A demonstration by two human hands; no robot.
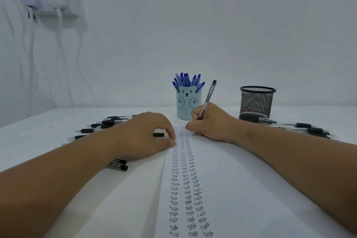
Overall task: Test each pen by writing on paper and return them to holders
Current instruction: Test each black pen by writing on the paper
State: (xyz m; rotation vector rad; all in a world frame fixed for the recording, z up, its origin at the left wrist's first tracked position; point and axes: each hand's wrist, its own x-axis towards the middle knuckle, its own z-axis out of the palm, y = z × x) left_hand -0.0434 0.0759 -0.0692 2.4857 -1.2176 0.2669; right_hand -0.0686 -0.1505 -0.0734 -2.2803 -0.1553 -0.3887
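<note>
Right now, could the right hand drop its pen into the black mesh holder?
Probably yes. The right hand grips the pen just left of the mesh holder, whose open top looks unobstructed; only loose pens lie at its base.

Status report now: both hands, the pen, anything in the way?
Right hand grips black pen, tip on paper. Left hand presses paper edge. Mesh holder looks empty; nothing in the way.

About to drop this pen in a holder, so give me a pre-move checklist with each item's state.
1. Right hand grips the clear black-capped pen: ok.
2. Left hand steadies the white paper sheet: ok.
3. Black wire-mesh holder upright, with room: ok.
4. Blue bear-faced cup has room: not ok, crowded with blue pens.
5. Latest mark written: cannot tell.
</note>
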